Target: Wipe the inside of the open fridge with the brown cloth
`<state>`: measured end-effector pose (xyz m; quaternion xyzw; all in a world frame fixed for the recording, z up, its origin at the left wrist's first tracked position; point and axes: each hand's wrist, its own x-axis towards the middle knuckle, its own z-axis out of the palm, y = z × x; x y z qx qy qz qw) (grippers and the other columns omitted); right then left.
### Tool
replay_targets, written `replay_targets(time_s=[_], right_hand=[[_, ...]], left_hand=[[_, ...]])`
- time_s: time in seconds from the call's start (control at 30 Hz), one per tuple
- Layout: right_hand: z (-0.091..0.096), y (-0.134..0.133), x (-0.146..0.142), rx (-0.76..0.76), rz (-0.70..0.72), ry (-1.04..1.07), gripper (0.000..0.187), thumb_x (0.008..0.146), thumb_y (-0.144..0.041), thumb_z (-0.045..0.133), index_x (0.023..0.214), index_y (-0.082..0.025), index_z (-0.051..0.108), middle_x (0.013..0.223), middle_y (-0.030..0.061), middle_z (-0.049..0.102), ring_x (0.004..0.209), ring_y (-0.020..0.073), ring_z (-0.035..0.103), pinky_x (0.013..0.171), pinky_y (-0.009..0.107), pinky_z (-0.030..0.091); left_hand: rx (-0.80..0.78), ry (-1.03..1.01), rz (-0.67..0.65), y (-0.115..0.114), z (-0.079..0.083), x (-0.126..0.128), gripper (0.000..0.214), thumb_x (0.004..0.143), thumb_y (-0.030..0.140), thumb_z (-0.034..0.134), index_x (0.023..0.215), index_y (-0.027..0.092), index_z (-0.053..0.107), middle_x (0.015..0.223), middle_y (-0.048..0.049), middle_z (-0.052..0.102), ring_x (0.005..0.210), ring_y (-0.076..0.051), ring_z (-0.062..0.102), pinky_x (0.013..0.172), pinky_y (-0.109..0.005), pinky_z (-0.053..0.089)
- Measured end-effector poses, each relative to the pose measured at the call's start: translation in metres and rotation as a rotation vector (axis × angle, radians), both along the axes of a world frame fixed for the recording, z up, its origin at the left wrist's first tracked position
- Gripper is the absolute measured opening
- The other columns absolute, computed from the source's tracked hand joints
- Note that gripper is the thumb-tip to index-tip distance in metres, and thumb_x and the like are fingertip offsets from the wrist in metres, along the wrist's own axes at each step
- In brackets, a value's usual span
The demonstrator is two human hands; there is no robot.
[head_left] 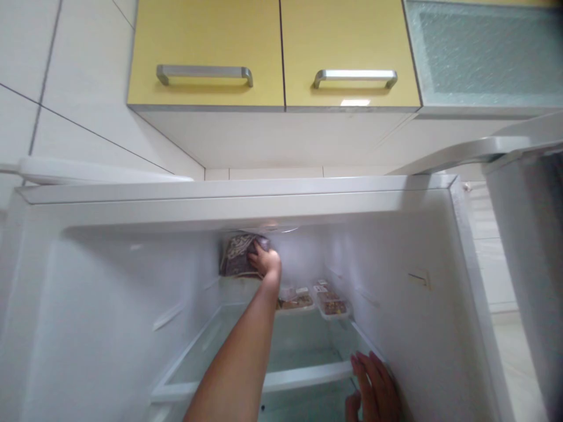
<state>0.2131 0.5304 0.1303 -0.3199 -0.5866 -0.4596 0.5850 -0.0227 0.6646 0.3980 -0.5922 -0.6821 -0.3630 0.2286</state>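
Note:
My left hand (266,261) reaches deep into the fridge, to its back left corner. Its fingers are on the right side of a dark grey bag (237,256) with a pale pattern, apparently gripping it; part of the hold is hidden. The bag is high up, close under the fridge ceiling. Low on the right, my right hand (373,387) has its fingers stretched upward, slightly apart. They are at the right end of the white front edge of the glass shelf (308,376), with nothing visible in them.
Two clear food packs, a flat one (299,300) and a tray of brownish pieces (333,305), are at the back of the shelf. The fridge door (523,264) stands open on the right. Yellow cabinets (211,41) with metal handles hang above the fridge.

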Motion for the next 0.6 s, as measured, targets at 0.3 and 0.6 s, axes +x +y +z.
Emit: replay_targets(time_s=[0.3, 0.6], right_hand=[[-0.001, -0.001, -0.010, -0.014, 0.037, 0.112, 0.064, 0.075, -0.007, 0.049, 0.138, -0.014, 0.051, 0.112, 0.0142, 0.068, 0.119, 0.0312, 0.057, 0.094, 0.047, 0.047], [-0.002, -0.006, -0.008, -0.070, 0.075, 0.105, 0.060, 0.077, -0.007, 0.049, 0.137, -0.016, 0.051, 0.119, 0.0134, 0.065, 0.123, 0.0303, 0.054, 0.095, 0.047, 0.048]], left_hand=[[-0.016, 0.319, -0.214, 0.010, -0.035, 0.108, 0.062, 0.087, 0.025, 0.046, 0.149, 0.028, 0.040, 0.155, -0.0177, 0.042, 0.145, -0.041, 0.033, 0.108, -0.062, 0.040], [-0.224, 0.848, -0.492, -0.016, -0.025, 0.035, 0.032, 0.088, 0.020, 0.049, 0.105, 0.029, 0.074, 0.141, -0.0059, 0.061, 0.143, -0.028, 0.038, 0.123, -0.063, 0.016]])
